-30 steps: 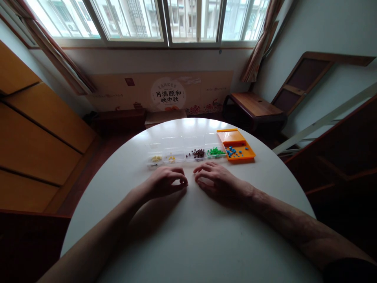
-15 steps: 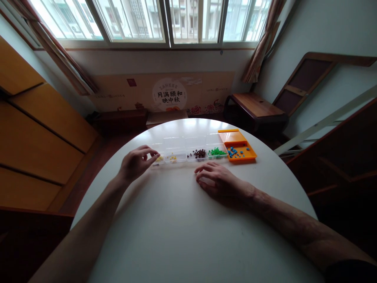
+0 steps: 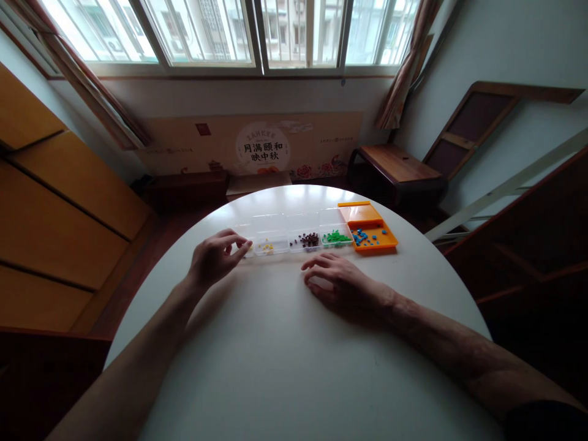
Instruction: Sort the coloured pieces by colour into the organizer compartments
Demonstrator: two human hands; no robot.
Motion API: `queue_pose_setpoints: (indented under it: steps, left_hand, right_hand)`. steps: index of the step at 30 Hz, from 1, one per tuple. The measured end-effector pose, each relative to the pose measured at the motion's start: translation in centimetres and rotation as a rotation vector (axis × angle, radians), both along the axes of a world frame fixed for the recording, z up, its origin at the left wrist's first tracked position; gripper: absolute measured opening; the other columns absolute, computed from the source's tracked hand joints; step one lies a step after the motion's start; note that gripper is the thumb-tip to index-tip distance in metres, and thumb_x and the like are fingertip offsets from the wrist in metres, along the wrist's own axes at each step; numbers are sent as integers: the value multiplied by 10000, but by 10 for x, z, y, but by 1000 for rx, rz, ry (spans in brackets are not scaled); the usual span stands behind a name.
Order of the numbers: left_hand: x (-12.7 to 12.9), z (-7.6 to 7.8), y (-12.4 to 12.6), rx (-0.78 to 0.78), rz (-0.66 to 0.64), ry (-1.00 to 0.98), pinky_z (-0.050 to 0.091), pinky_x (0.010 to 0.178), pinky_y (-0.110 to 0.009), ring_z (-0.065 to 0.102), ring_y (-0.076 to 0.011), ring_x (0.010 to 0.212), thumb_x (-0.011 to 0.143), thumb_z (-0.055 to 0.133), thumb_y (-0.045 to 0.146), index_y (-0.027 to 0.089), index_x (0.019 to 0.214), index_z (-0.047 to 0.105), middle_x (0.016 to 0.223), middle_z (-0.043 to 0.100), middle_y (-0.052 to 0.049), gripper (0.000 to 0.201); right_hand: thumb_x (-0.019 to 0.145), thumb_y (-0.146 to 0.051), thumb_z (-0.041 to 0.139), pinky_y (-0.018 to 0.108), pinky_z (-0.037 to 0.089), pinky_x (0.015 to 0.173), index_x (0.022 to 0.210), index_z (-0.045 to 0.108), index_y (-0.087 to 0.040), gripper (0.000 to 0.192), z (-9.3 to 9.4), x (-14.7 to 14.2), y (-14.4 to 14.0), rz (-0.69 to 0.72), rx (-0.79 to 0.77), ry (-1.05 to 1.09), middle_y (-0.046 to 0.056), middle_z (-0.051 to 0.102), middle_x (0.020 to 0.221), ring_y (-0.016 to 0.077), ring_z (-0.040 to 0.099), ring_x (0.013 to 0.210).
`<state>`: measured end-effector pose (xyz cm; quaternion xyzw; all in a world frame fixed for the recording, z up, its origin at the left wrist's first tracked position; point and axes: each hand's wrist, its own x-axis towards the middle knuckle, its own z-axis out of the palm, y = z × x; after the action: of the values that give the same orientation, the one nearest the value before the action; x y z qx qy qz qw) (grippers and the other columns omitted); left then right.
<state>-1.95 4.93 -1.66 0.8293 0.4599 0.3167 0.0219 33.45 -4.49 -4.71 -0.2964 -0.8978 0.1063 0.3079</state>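
Note:
My left hand (image 3: 217, 258) is over the leftmost clear box, its thumb and forefinger closed in a pinch. Whatever is between those fingertips is too small to make out, and the hand hides most of that box. Just right of it, a clear box (image 3: 282, 250) holds a few yellow pieces (image 3: 268, 247). Dark brown pieces (image 3: 310, 239) and green pieces (image 3: 337, 237) fill the following boxes. My right hand (image 3: 339, 280) rests on the table in front of these, fingers loosely bent, a gap between thumb and forefinger, nothing held.
An orange box (image 3: 384, 247) with its lid folded back holds small blue pieces (image 3: 361, 236) at the row's right end. Everything stands on a round white table (image 3: 275, 367). Beyond its edge are a wooden bench (image 3: 399, 162) and orange-brown cabinets (image 3: 50, 220).
My left hand has shifted slightly right across the leftmost box, its thumb and forefinger still together. My right hand stays in place. The view has moved a little.

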Motion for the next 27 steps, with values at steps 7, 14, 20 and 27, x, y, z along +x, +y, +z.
queue_pose_setpoints:
  steps: [7, 14, 20, 27]
  left_hand:
    - [40, -4, -29, 118, -439, 171, 530, 789, -329, 706, -172, 778, 1077, 671, 376, 245, 872, 809, 925, 803, -45, 280]
    - [54, -5, -46, 72, -653, 192, 572, 902, -390, 752, -245, 984, 1016, 764, 477, 278, 1170, 805, 1184, 819, -74, 255]
    - [51, -3, -48, 51, -652, 173, 588, 888, -371, 748, -244, 997, 987, 795, 431, 301, 1176, 812, 1193, 816, -71, 230]
    - [50, -2, -51, 53, -640, 185, 597, 860, -370, 739, -245, 984, 978, 790, 429, 301, 1166, 818, 1187, 813, -85, 229]
  right_hand:
    - [1037, -181, 657, 466, 608, 981, 1012, 678, -257, 83, 26, 12, 7, -141, 98, 191, 82, 795, 1206, 269, 751, 1101]
    - [1043, -285, 640, 523, 559, 1098, 1048, 717, -254, 83, 64, 80, 37, -559, 222, 277, 98, 763, 1208, 316, 713, 1175]
    - [946, -374, 698, 393, 592, 884, 1057, 728, -207, 203, 45, 152, 70, -1038, -131, 204, 129, 759, 1178, 271, 731, 980]
    - [813, -207, 716, 255, 514, 661, 1097, 722, -184, 286, 18, 175, 79, -1003, -440, 124, 76, 794, 1067, 165, 692, 763]
